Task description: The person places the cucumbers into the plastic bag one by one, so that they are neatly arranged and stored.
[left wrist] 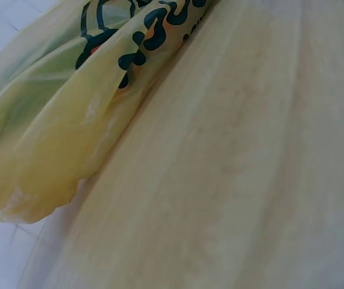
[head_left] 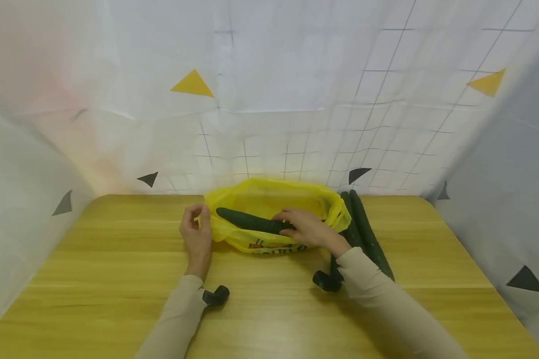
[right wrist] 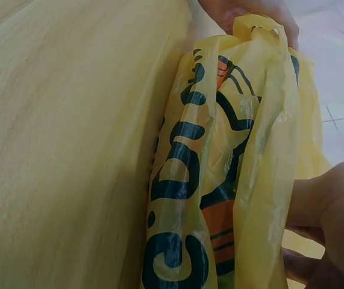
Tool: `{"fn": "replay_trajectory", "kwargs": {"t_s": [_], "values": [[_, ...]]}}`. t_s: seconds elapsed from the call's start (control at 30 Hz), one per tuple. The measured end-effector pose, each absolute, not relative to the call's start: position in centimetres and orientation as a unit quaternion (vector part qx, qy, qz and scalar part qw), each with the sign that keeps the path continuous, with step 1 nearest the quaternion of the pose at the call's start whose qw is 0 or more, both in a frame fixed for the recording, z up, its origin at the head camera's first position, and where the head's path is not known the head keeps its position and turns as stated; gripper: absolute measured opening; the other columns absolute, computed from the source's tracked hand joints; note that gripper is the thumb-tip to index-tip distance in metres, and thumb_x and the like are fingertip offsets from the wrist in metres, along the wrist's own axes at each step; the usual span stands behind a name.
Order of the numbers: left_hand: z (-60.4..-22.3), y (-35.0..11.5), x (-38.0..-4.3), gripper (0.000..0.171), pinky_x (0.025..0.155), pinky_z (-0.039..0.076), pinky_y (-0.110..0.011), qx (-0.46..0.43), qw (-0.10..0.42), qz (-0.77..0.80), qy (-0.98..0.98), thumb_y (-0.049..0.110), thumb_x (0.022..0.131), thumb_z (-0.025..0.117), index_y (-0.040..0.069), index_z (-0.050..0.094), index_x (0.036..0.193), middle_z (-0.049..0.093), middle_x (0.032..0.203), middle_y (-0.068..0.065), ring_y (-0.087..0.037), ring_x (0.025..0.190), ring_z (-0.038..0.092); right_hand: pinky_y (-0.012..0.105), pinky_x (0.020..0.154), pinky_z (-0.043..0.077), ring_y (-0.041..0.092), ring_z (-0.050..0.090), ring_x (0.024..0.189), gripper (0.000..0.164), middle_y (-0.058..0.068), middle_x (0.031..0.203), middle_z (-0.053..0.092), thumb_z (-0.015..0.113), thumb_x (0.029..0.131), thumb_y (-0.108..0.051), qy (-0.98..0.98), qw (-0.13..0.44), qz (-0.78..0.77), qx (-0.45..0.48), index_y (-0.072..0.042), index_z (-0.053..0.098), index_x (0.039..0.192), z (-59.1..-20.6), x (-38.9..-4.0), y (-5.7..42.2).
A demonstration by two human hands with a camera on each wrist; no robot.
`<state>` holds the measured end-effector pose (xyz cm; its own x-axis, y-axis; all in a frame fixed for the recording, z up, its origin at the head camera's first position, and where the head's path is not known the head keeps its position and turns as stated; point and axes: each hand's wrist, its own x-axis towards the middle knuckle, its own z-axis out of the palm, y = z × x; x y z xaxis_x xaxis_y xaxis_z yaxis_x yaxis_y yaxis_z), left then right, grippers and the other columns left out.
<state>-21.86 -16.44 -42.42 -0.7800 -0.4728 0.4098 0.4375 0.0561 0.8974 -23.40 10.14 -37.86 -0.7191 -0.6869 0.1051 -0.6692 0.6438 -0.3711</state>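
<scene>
A yellow plastic bag (head_left: 251, 187) lies with its mouth spread on the wooden table, dark lettering along its front. My right hand (head_left: 307, 228) reaches into the mouth and grips one end of a cucumber (head_left: 247, 219), whose other end points left inside the bag. At the bag's left edge, my left hand (head_left: 198, 237) pinches the plastic with curled fingers. Part of the right hand (right wrist: 334, 223) shows beside the bag wall (right wrist: 262, 168) in the right wrist view. The left wrist view has the printed bag side (left wrist: 57, 132), but almost nothing of the left hand.
More cucumbers (head_left: 370, 237) lie on the table right of the bag, partly behind my right forearm. A black wrist camera (head_left: 216, 296) sits by the left wrist, another (head_left: 327, 281) by the right. A white sheet wall (head_left: 269, 139) stands behind the table (head_left: 260, 319).
</scene>
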Motion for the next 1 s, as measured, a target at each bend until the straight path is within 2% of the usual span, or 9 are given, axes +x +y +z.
{"fn": "replay_trajectory", "kwargs": {"t_s": [0.77,1.0], "values": [[-42.33,-16.38,-21.7,0.012,0.077,0.04,-0.018,0.036,0.317,-0.684,-0.655,0.013,0.092,0.06,0.002,0.061,0.097,0.059,0.095,-0.007,-0.008,0.09,0.051,0.036,0.084,0.051,0.021,0.062,0.095,0.032,0.007,0.113,0.06,0.059,0.093,-0.013,0.909,0.057,-0.17,-0.375,-0.008,0.059,0.124,-38.6,-23.27,9.46],[-42.22,-16.34,-21.66,0.018,0.076,0.039,-0.019,0.037,0.313,-0.689,-0.653,0.012,0.093,0.059,-0.004,0.06,0.099,0.059,0.093,-0.002,-0.009,0.089,0.051,0.035,0.083,0.051,0.02,0.061,0.093,0.031,0.007,0.111,0.061,0.06,0.093,-0.012,0.909,0.054,-0.168,-0.377,-0.008,0.06,0.123,-38.72,-23.23,9.4]]}}
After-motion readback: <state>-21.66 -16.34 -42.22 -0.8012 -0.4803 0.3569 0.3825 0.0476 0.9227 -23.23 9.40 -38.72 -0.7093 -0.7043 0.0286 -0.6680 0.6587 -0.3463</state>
